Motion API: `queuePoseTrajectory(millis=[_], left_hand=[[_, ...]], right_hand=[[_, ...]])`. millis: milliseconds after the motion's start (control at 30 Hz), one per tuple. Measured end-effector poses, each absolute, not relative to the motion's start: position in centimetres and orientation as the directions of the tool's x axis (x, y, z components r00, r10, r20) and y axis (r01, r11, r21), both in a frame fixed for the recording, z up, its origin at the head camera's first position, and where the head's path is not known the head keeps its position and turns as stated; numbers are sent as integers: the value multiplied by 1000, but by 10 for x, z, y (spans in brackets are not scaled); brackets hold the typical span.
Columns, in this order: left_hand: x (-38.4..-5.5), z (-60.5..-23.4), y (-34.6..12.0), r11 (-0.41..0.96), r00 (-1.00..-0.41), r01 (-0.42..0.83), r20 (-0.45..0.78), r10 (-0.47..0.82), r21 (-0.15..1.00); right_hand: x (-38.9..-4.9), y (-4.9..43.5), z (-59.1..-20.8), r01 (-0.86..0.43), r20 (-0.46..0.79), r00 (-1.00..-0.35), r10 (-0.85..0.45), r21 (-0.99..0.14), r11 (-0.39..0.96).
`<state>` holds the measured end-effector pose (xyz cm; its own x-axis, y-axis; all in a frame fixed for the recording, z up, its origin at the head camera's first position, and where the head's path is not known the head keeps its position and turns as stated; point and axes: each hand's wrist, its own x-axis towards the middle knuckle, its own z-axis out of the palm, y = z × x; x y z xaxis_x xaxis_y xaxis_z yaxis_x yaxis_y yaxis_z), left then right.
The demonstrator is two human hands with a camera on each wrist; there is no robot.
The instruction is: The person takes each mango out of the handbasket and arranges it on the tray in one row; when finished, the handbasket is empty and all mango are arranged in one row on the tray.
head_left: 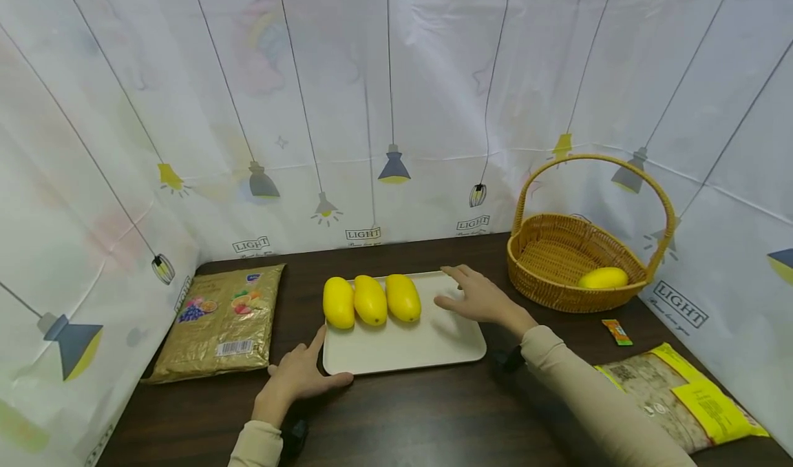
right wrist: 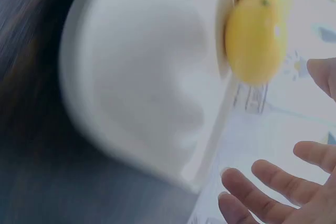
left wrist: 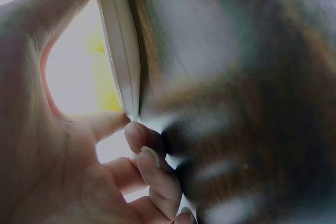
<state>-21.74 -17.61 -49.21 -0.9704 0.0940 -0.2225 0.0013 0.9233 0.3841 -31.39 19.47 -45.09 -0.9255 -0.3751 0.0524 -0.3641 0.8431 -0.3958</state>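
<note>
A white rectangular tray (head_left: pixel 403 346) lies on the dark table, bearing three yellow mangoes (head_left: pixel 370 300) side by side towards its left back. At the tray's front left corner is my left hand (head_left: pixel 300 372), thumb and index finger spread along the rim. The left wrist view shows both digits touching the tray's edge (left wrist: pixel 119 45), the other fingers bent by the tabletop. My right hand (head_left: pixel 480 295) hovers over the tray's right end with nothing in it. In the right wrist view its fingers (right wrist: pixel 262 198) are spread, apart from the nearest mango (right wrist: pixel 254 43).
A wicker basket (head_left: pixel 539 289) with a tall handle stands at the back right, one mango (head_left: pixel 604 278) inside. In front of it lie a small orange-green packet (head_left: pixel 617 333) and a yellow-clear bag (head_left: pixel 681 398). A gold fruit-printed bag (head_left: pixel 226 322) lies left. A printed curtain (head_left: pixel 434 109) hangs behind.
</note>
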Motion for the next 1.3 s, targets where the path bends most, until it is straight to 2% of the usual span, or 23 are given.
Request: queuePoseTrajectory(millis=[500, 900, 1300], left_hand=[[-217, -496, -176, 923, -970, 1, -225, 95, 385], [-216, -492, -177, 920, -972, 6, -215, 98, 391], [-217, -492, -176, 918, -972, 14, -209, 105, 397]], right_hand=[[-299, 276, -416, -377, 153, -926, -345, -375, 847], [-296, 343, -391, -273, 165, -955, -249, -146, 951], [-301, 397, -401, -162, 137, -980, -148, -97, 982]])
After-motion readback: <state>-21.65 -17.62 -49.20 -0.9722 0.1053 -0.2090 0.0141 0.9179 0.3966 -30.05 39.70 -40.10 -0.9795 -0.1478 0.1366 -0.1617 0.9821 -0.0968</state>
